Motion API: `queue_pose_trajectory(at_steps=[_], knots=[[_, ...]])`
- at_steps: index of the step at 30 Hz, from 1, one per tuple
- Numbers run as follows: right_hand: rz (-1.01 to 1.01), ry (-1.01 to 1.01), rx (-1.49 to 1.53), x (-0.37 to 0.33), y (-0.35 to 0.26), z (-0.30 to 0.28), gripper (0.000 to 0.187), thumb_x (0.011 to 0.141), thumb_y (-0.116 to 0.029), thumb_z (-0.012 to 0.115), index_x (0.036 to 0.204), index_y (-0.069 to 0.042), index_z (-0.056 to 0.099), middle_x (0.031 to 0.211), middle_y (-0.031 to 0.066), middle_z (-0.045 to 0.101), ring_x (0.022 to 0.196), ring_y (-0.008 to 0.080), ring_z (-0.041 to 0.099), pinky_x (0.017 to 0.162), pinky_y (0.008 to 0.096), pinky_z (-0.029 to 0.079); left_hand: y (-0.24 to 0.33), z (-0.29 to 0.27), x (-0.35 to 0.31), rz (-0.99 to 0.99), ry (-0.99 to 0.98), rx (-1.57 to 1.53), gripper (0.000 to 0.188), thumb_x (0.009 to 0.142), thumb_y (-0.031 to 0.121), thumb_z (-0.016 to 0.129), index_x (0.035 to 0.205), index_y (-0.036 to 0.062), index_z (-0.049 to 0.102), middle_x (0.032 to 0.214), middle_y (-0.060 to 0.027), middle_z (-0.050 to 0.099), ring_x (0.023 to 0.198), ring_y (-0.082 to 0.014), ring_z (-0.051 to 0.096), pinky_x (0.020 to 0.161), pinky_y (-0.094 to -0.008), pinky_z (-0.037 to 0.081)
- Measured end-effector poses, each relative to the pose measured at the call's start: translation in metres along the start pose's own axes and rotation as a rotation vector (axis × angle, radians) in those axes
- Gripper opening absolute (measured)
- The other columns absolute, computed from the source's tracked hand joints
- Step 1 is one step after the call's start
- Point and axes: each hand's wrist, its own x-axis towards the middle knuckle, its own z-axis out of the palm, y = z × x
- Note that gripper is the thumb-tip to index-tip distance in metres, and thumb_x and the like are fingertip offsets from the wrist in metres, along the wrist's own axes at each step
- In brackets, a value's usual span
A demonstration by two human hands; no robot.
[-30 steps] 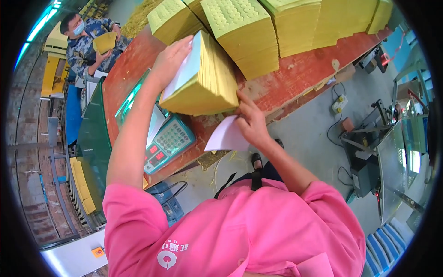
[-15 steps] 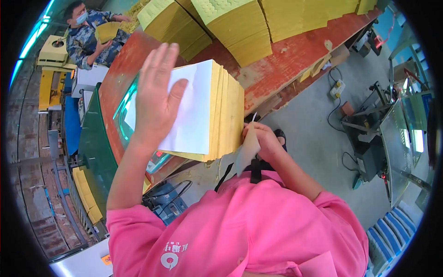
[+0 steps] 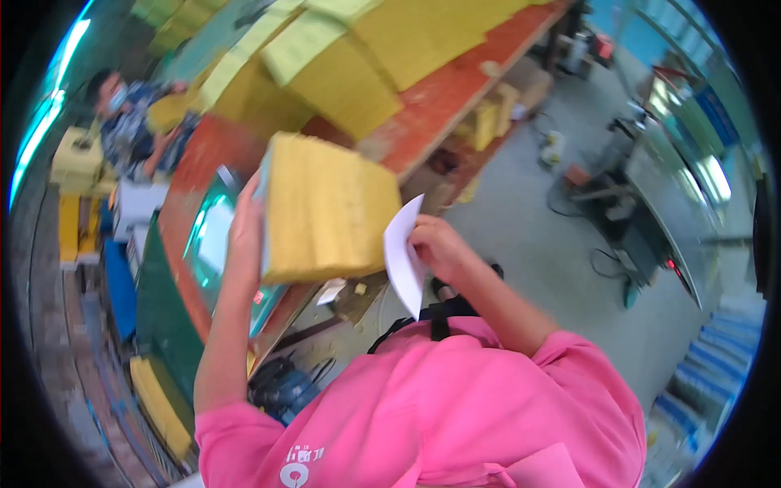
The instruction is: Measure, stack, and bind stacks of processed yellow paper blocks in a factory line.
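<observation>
A thick block of yellow paper is tipped at the table's near edge, its layered side toward me. Its white-covered face is turned to the left and mostly hidden. Against that face my left hand holds the block, its fingers partly behind it. My right hand is closed on a white paper sheet, pinched between thumb and fingers. This sheet hangs curved just right of the block's lower right corner; whether they touch I cannot tell.
Tall yellow paper stacks stand along the far side of the red table. Left of the block lies a glass-like panel. A co-worker sits at the far left. Equipment with cables stands at right.
The block has tipped so its white face turns from upward to leftward. My left hand has gone from lying over that face to its left side. The right-hand sheet has risen beside the block.
</observation>
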Motion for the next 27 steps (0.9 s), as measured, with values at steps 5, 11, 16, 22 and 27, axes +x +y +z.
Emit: queue_pose_trajectory(at_steps=[5,11,16,22,27], knots=[[-0.166,0.066,-0.145,-0.093,-0.057,-0.038,0.033,0.075,-0.001,0.051,0.104,0.001,0.066,0.093,0.0021,0.066,0.087,0.0133,0.06,0.08,0.0267,0.047,-0.002,0.055,-0.043,0.02,-0.166,-0.214,0.054,0.101,0.036,0.041,0.145,0.0046,0.037,0.14,-0.0152,0.049,0.124,-0.0279,0.054,0.1,-0.0445,0.048],[-0.342,0.428,-0.346,-0.258,-0.144,-0.158,0.029,0.077,-0.006,0.051,0.101,-0.001,0.067,0.085,0.0015,0.065,0.077,0.0109,0.06,0.069,0.0259,0.048,-0.033,0.274,-0.015,0.471,-0.273,0.144,0.058,0.098,0.035,0.052,0.145,0.0038,0.038,0.141,-0.0151,0.05,0.127,-0.0262,0.051,0.104,-0.042,0.044],[-0.46,0.66,-0.414,-0.395,-0.225,-0.299,0.024,0.073,-0.003,0.054,0.093,0.001,0.067,0.083,0.0032,0.064,0.076,0.0129,0.059,0.071,0.0279,0.048,0.063,0.538,-0.008,-0.078,-0.605,-0.879,0.054,0.096,0.023,0.059,0.143,0.004,0.04,0.135,-0.0116,0.054,0.122,-0.022,0.054,0.101,-0.0362,0.045],[-0.438,0.837,-0.389,-0.5,-0.301,-0.438,0.021,0.069,-0.001,0.051,0.084,-0.001,0.066,0.081,0.0039,0.062,0.078,0.0148,0.057,0.071,0.0255,0.044,0.183,0.736,-0.036,-0.151,-0.724,-1.046,0.045,0.101,0.024,0.05,0.142,0.0076,0.041,0.128,-0.0082,0.056,0.115,-0.0166,0.056,0.094,-0.0329,0.048],[-0.517,0.737,-0.229,-0.527,-0.322,-0.499,0.01,0.074,-0.004,0.05,0.073,-0.006,0.06,0.075,-0.0004,0.054,0.073,0.0124,0.049,0.069,0.0241,0.037,0.171,0.821,-0.013,-0.034,-0.779,-1.009,0.047,0.103,0.029,0.045,0.144,0.0066,0.039,0.133,-0.0077,0.052,0.121,-0.0171,0.052,0.101,-0.0317,0.044]])
